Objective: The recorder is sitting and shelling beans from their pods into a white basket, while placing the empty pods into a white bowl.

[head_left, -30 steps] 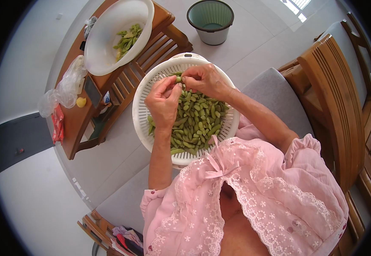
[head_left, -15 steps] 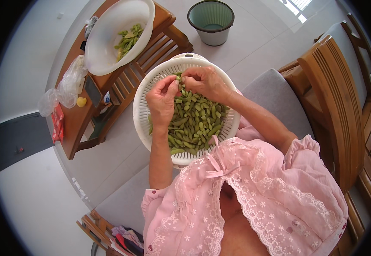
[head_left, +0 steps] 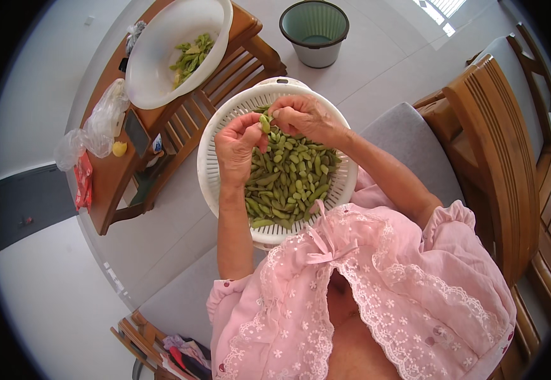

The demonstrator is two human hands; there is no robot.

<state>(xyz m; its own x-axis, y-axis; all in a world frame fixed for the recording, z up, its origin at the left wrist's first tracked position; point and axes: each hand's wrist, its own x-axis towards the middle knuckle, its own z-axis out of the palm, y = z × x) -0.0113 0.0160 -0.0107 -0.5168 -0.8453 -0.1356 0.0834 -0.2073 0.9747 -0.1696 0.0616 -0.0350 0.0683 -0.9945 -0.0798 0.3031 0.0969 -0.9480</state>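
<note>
I look straight down on a round white basket [head_left: 209,152] with slits in its side, and I use it as my clock. A heap of green pods [head_left: 288,180] lies in it, from the middle down to 6 o'clock. One small green pod [head_left: 264,123] is held up over the basket, a bit past 11 o'clock.

My left hand [head_left: 234,149] is at 10 o'clock, and its fingers pinch this pod from the side. My right hand [head_left: 307,120] is at 1 o'clock. Its fingers are squeezed together on the pod's top end, so both hands have the same pod. The two hands are very close there.

Out past 10 o'clock I see a brown wooden desk [head_left: 106,202]. A big white bowl [head_left: 145,63] sits on it, with some green bits [head_left: 193,56] inside. Going on to 9 o'clock, the desk has a clear plastic bag [head_left: 106,123], a small yellow thing [head_left: 119,149] and a red packet [head_left: 83,180] at its edge.

A grey bucket [head_left: 316,56] with a dark rim stands on the floor [head_left: 376,50] between 12 and 1 o'clock. A wooden chair back [head_left: 503,158] is at 3 o'clock. The pink top [head_left: 395,272] with white lace fills 5 o'clock.
</note>
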